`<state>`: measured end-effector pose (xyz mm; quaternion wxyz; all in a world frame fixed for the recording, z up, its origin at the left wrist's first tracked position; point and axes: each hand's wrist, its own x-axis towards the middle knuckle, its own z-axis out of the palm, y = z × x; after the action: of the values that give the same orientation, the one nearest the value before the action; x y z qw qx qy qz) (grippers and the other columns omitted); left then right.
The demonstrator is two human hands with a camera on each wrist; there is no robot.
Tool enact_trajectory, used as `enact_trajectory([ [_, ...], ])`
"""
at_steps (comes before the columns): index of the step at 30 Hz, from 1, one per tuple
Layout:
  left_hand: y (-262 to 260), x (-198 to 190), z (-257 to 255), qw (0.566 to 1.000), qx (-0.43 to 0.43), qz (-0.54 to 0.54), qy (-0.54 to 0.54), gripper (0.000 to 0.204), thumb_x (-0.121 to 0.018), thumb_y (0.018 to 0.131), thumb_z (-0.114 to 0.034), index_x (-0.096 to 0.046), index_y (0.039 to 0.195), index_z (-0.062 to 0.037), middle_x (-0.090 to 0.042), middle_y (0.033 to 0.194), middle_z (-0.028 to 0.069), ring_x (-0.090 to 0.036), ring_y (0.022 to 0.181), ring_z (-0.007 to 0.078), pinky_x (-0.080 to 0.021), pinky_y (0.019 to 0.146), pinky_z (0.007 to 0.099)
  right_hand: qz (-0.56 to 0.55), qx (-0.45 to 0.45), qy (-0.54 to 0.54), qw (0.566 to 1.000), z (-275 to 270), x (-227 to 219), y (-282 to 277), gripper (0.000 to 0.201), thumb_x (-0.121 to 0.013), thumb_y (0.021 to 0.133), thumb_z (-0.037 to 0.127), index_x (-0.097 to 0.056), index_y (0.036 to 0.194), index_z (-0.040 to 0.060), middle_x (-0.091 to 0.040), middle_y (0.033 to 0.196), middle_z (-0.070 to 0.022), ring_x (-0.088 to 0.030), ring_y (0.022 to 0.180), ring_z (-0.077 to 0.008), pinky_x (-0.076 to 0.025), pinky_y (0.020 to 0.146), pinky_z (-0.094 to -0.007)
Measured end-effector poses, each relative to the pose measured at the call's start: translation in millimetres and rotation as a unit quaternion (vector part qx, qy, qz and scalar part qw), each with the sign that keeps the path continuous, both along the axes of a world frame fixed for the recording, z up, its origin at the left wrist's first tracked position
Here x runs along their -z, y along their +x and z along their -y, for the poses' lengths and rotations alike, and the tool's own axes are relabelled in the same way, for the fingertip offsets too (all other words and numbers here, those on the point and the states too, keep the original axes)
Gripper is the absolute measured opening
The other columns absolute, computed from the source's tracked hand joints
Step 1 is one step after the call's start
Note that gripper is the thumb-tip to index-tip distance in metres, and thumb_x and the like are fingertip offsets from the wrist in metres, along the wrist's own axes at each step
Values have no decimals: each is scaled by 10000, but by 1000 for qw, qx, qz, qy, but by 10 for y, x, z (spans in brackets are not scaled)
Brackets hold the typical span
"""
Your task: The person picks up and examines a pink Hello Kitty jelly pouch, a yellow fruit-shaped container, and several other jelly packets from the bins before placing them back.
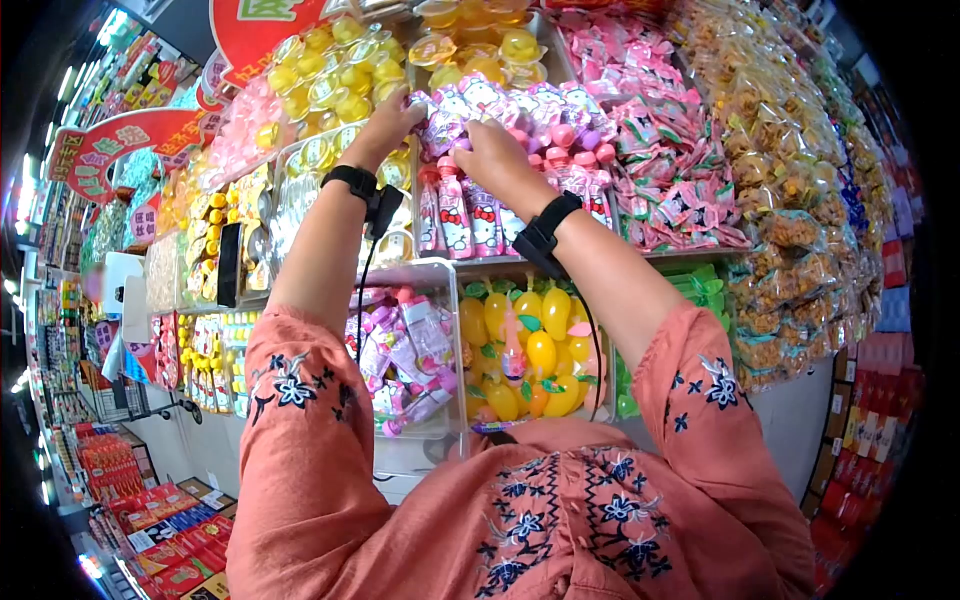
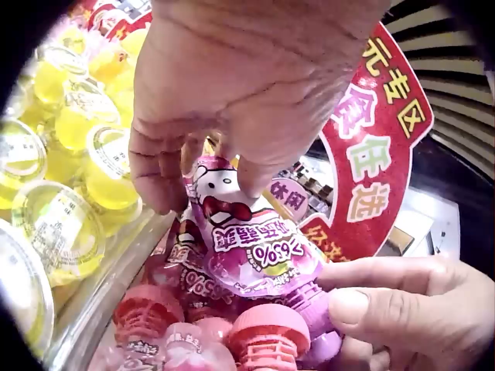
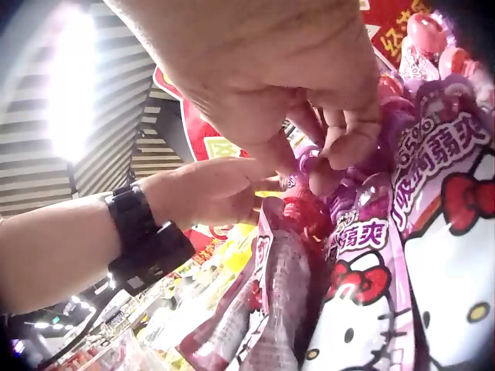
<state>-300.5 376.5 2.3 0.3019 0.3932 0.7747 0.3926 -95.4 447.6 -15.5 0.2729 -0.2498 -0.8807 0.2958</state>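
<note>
A purple jelly pouch (image 2: 251,243) with a white cat print lies between the hands in the left wrist view. The left hand (image 2: 240,93) pinches its pointed end, and the right hand (image 2: 418,309) holds its purple cap between thumb and fingers. Pink-capped pouches (image 2: 267,336) lie right below. In the head view the left hand (image 1: 392,122) and right hand (image 1: 492,160) are over the bin of cat-print pouches (image 1: 485,215). The right wrist view shows the right hand (image 3: 271,85) above standing pouches (image 3: 352,309), with the left hand (image 3: 209,189) behind it.
Yellow jelly cups (image 1: 350,75) fill bins at the left and back. Pink packets (image 1: 680,170) and clear snack bags (image 1: 790,200) are piled to the right. Nearer the body are a clear box of purple pouches (image 1: 405,360) and yellow mango-shaped jellies (image 1: 540,350).
</note>
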Motion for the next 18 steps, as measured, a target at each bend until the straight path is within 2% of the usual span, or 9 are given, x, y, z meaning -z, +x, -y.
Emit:
enact_trajectory([
  [2, 78, -143, -5, 998, 21, -46, -28, 786, -657, 911, -400, -316, 1516, -32, -621, 1234, 166, -641, 1029, 257, -563, 754, 379, -20, 5, 4, 1000, 16, 27, 17, 355, -675, 836, 216, -620, 1044, -66, -643, 979, -289, -626, 917, -435, -490, 812, -484],
  [8, 89, -81, 1, 1000, -15, 14, 5, 851, -733, 845, -486, -376, 1461, -20, -622, 1214, 175, -629, 1020, 259, -544, 784, 394, -40, 19, -12, 999, 21, 8, 6, 330, -680, 825, 169, -599, 1045, -62, -645, 951, -266, -631, 912, -421, -497, 798, -465],
  [11, 100, -111, 10, 999, -24, 43, 13, 850, -761, 815, -498, -410, 1428, -26, -623, 1202, 161, -625, 994, 245, -527, 770, 381, -31, 18, -1, 999, -10, 53, -21, 325, -686, 819, 173, -605, 1030, -61, -649, 926, -262, -634, 895, -420, -498, 788, -467],
  [14, 158, -180, 0, 998, -35, 29, 39, 844, -775, 796, -502, -435, 1407, -29, -629, 1178, 150, -622, 973, 229, -517, 734, 357, -27, 10, -11, 1000, -24, 22, -46, 325, -692, 809, 178, -606, 1012, -60, -649, 919, -272, -635, 896, -430, -505, 792, -484],
  [17, 140, -264, -47, 999, -37, 8, 33, 776, -740, 820, -530, -459, 1398, -96, -626, 1164, 96, -616, 934, 182, -492, 731, 326, -61, -9, -31, 998, -41, -22, -78, 325, -695, 798, 191, -598, 978, -61, -645, 928, -296, -634, 903, -456, -517, 805, -517],
  [18, 89, -275, -59, 999, -35, -1, 32, 737, -719, 836, -497, -460, 1403, -103, -642, 1142, 86, -612, 953, 173, -483, 743, 323, -75, -15, -37, 996, -36, -36, -100, 329, -700, 795, 194, -595, 973, -63, -645, 915, -299, -634, 892, -462, -517, 799, -519],
])
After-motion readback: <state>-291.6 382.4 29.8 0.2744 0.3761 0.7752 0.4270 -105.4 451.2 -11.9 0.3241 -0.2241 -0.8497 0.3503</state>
